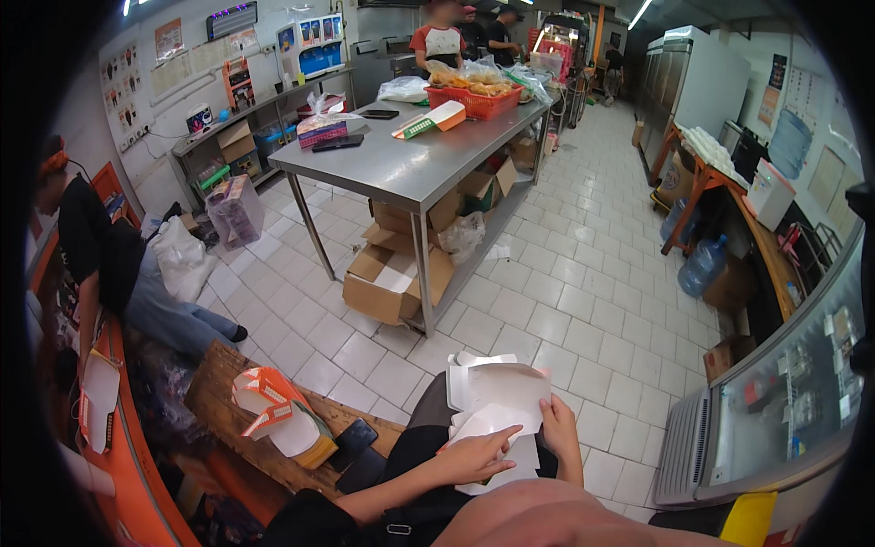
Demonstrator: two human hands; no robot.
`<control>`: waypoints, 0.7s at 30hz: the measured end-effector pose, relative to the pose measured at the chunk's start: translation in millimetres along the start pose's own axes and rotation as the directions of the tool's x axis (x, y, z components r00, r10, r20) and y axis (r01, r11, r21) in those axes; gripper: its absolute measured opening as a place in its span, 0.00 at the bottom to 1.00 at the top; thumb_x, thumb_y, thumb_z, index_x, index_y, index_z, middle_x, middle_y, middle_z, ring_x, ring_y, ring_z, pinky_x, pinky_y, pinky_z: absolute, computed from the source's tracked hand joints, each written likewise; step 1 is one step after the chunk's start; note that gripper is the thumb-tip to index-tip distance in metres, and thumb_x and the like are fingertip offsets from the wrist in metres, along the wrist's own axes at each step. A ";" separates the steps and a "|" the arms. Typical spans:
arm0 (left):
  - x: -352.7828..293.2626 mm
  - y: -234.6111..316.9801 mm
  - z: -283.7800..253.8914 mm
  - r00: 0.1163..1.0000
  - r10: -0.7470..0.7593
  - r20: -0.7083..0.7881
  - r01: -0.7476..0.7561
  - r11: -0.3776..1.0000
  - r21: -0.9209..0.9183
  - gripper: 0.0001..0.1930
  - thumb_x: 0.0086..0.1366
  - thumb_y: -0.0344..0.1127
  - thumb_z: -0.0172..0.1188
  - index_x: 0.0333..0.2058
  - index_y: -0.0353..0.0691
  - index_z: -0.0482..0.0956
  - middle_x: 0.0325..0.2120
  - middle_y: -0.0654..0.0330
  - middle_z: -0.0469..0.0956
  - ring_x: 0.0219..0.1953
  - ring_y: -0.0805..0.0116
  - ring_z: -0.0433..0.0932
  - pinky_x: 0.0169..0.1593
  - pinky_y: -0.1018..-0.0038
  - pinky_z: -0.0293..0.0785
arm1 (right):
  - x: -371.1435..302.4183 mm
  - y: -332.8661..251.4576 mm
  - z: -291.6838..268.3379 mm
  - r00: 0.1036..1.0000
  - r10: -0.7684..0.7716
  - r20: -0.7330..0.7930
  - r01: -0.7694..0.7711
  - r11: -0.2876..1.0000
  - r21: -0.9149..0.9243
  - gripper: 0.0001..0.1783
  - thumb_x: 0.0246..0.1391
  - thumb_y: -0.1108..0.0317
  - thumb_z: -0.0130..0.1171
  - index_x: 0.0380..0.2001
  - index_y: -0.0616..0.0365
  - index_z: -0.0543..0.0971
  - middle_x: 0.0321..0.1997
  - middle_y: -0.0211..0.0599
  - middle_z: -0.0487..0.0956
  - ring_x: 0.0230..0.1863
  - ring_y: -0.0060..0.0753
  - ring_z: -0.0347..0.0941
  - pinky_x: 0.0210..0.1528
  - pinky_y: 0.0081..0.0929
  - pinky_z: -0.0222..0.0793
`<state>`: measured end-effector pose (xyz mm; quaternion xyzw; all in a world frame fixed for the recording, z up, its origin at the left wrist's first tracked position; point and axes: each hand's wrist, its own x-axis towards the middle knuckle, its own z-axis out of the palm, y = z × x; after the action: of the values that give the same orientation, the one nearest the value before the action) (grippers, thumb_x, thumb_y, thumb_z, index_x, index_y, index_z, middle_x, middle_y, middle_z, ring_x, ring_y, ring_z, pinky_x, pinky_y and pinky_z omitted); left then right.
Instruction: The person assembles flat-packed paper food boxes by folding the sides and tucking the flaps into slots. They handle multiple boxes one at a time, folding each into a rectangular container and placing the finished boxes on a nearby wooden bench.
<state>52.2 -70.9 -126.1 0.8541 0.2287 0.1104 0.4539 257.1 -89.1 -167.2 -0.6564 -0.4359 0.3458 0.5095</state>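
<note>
A white cardboard food box (506, 392), partly folded with its flaps up, rests on my lap. My right hand (561, 430) grips its right edge, thumb on the inner side. My left hand (478, 455) lies across the lower part of the box, fingers stretched out over the white board; some fingertips are hard to make out. To my left, on a wooden bench (219, 376), sits a stack of orange-and-white cardboard boxes (284, 421) with printed outsides. Beside the stack lies a dark phone (356, 436).
A steel table (365, 169) ahead bears an orange basket (474, 102) of bagged food, with cartons (392, 283) beneath. A person (118, 246) leans over an orange counter (137, 465) at left. A glass-topped freezer (766, 410) stands at right; several people work at the back.
</note>
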 end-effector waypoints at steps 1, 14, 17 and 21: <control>0.9 -0.4 -3.2 0.999 0.016 -0.029 -0.016 1.000 -0.010 0.28 0.64 0.43 0.51 0.59 0.41 0.55 0.34 0.53 0.74 0.30 0.54 0.77 0.36 0.64 0.72 | 0.5 -0.2 1.5 0.998 0.037 0.041 -0.039 0.998 0.056 0.14 0.61 0.63 0.46 0.35 0.63 0.75 0.19 0.33 0.73 0.20 0.19 0.67 0.23 0.22 0.64; 12.3 -18.2 -25.5 0.977 0.202 -0.062 -0.183 0.956 0.228 0.18 0.62 0.30 0.48 0.52 0.51 0.70 0.29 0.55 0.73 0.26 0.53 0.74 0.32 0.62 0.71 | 4.9 -6.5 20.7 0.946 0.092 0.312 -0.173 0.954 0.245 0.14 0.62 0.62 0.47 0.32 0.62 0.76 0.21 0.23 0.71 0.21 0.13 0.63 0.23 0.15 0.60; 14.6 -20.1 -27.1 0.980 0.188 -0.066 -0.166 0.953 0.254 0.18 0.61 0.30 0.50 0.50 0.51 0.71 0.29 0.57 0.73 0.26 0.55 0.74 0.32 0.63 0.72 | 4.8 -7.5 24.8 0.932 0.110 0.347 -0.208 0.943 0.260 0.14 0.61 0.62 0.48 0.31 0.62 0.77 0.21 0.22 0.71 0.21 0.12 0.63 0.23 0.14 0.59; 16.4 -23.4 -30.9 0.975 0.209 -0.077 -0.175 0.931 0.320 0.19 0.58 0.29 0.51 0.49 0.53 0.71 0.28 0.59 0.73 0.28 0.57 0.75 0.32 0.65 0.73 | 4.6 -10.1 27.5 0.920 0.136 0.366 -0.234 0.942 0.240 0.16 0.60 0.60 0.50 0.29 0.62 0.78 0.19 0.21 0.70 0.21 0.12 0.62 0.23 0.14 0.59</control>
<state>47.5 -29.1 -128.3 0.9259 0.1830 0.1635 0.2872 231.9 -73.8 -164.1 -0.5458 -0.4006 0.5603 0.4772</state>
